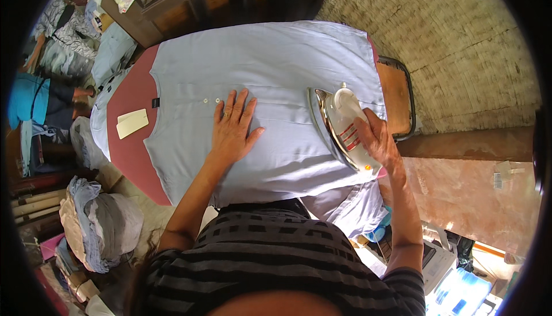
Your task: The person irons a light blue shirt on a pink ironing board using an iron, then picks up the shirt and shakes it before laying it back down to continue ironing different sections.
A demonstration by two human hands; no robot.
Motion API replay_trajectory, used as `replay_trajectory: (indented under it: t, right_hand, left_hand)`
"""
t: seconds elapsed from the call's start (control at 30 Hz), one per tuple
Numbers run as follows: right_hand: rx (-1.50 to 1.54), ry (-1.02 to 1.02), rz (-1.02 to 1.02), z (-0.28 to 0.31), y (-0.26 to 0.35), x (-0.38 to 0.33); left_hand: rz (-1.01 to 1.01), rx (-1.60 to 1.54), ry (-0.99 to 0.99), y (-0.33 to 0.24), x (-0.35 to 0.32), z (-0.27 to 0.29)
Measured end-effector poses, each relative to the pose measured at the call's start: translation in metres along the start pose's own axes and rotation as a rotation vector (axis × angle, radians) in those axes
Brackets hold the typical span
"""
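Note:
A light blue-grey shirt (270,63) lies spread over a padded, dark red ironing board (127,158), its neckline toward the left. Small buttons run along its placket, and a cream paper tag (133,124) rests on the red cover beside the neck. My left hand (231,129) lies flat on the middle of the shirt, fingers spread, just right of the buttons. My right hand (376,139) is wrapped round the handle of a white and chrome clothes iron (349,109). The iron stands on the right part of the shirt, tip toward the near edge; its soleplate faces left.
Bundled clothes (106,224) stand on the floor at lower left. A person in a turquoise top (29,100) is at far left. Beyond the board is a dark wooden frame (138,14); a woven wall (443,40) and brown ledge (471,178) lie to the right.

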State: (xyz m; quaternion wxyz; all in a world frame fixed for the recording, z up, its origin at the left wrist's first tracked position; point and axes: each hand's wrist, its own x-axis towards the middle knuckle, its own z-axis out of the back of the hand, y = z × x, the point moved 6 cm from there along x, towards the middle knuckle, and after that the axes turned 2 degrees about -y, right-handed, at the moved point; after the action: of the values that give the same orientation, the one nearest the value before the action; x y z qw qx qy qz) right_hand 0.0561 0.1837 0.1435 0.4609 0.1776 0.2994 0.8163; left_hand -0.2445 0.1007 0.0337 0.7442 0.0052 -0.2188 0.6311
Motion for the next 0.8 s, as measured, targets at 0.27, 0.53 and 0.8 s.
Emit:
replay_trajectory:
  t: [0.27, 0.53, 0.8]
  right_hand:
    - [-0.100, 0.009, 0.190, 0.017, -0.010, 0.017]
    - [0.005, -0.003, 0.042, 0.020, -0.035, -0.025]
    - [0.273, -0.252, -0.575, 0.136, -0.131, -0.037]
  left_hand:
    - [0.000, -0.028, 0.025, -0.006, 0.006, 0.002]
    - [0.029, -0.033, 0.029, -0.010, 0.009, 0.007]
    - [0.061, -0.046, -0.033, -0.025, 0.014, 0.010]
